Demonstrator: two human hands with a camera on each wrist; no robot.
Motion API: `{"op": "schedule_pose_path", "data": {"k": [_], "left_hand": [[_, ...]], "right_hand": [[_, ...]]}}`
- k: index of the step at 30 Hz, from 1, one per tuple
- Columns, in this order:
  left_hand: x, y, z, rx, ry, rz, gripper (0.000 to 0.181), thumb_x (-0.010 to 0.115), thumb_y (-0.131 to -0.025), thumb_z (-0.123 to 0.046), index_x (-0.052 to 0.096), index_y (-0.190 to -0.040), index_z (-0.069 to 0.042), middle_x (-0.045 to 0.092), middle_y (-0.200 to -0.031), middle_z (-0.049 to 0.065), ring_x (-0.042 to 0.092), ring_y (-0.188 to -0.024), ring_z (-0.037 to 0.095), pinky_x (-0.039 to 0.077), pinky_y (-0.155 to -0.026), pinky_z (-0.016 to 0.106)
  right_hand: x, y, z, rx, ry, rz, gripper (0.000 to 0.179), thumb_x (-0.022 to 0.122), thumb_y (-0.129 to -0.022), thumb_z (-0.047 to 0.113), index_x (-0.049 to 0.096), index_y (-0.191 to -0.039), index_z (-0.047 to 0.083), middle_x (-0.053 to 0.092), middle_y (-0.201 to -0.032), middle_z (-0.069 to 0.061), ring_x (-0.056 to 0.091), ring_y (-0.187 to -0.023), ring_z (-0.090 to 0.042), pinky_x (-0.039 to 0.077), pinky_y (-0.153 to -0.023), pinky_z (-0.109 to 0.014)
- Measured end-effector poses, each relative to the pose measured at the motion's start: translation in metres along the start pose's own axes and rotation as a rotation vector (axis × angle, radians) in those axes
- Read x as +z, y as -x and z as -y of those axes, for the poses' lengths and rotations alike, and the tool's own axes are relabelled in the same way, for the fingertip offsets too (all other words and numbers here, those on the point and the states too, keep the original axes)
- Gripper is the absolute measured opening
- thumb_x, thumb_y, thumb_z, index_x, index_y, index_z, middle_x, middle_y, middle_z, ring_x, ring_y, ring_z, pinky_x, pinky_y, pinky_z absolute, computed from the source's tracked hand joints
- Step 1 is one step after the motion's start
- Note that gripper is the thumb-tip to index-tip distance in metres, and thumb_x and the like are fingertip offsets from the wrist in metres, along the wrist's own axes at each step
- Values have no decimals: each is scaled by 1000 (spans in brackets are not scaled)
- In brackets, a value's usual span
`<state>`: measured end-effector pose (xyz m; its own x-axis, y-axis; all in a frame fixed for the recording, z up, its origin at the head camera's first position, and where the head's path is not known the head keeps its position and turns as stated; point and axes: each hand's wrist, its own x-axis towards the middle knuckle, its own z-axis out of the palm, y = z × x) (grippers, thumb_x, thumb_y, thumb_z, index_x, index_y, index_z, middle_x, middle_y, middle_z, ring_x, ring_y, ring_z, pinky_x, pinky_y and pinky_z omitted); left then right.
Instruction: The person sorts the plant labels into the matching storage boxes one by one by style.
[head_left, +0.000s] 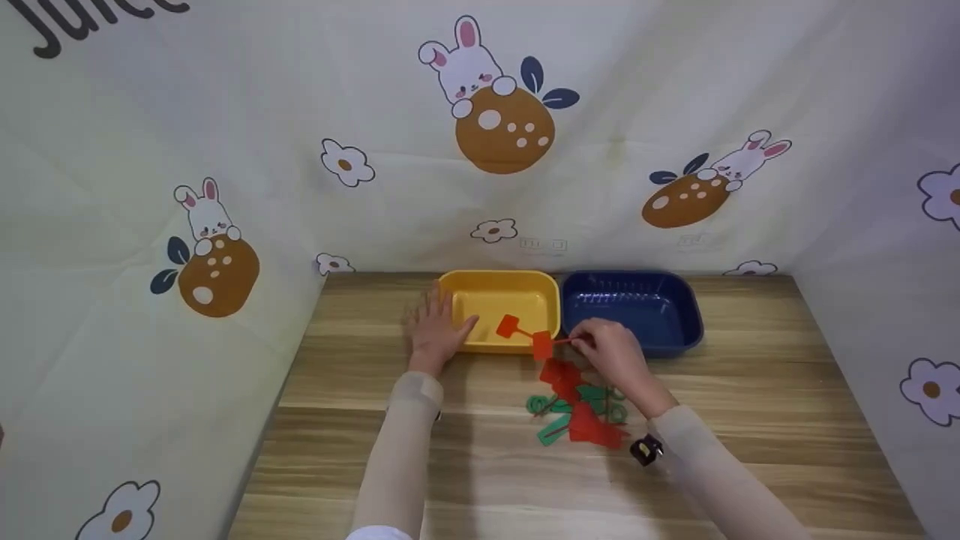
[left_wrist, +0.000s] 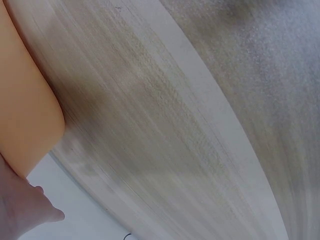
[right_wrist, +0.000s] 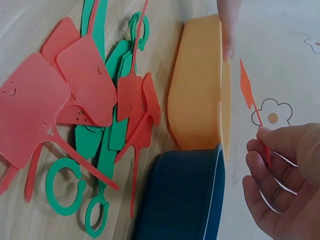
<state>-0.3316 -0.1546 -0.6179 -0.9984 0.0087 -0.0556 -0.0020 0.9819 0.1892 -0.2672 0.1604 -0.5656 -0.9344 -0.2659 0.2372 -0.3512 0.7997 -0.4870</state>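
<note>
My right hand point(head_left: 611, 356) pinches the thin stem of a red plastic tag point(right_wrist: 246, 85) between thumb and fingertips, over the near edge of the yellow basin point(head_left: 510, 281). Another red tag point(head_left: 508, 326) shows within the yellow basin's outline in the head view. My left hand point(head_left: 439, 334) rests at that basin's left rim, fingers spread. Just below the basins, red tags point(right_wrist: 35, 105) with straight stems and green tags point(right_wrist: 117, 127) with ring-shaped ends lie in a loose pile on the table.
A dark blue basin point(head_left: 694, 315) stands directly right of the yellow one. The wood-grain table point(head_left: 330, 450) meets a printed cloth backdrop point(head_left: 405, 217) behind and at both sides. A small black object point(head_left: 645, 450) sits by the right sleeve.
</note>
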Motion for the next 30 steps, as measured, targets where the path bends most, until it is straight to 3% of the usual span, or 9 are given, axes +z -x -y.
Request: {"op": "schedule_pose_path", "data": {"k": [22,30], "left_hand": [[-3,1,-1,-9,-15,23,88,30,-94,-75,20,-161,-19,-2,-170,6,13,-156,35,15,-122,63],[-4,2,-1,8,31,3,86,36,-95,-71,22,-160,-17,3,-170,8,13,-155,39,17,-119,66]], "right_hand": [[4,-23,1,21,0,7,6,74,-89,15,77,-93,13,77,-94,-5,71,-85,-24,58,-77,-43],[10,-35,5,25,23,18,8,73,-90,15,78,-95,10,77,-96,-7,71,-88,-25,58,-77,-43]]}}
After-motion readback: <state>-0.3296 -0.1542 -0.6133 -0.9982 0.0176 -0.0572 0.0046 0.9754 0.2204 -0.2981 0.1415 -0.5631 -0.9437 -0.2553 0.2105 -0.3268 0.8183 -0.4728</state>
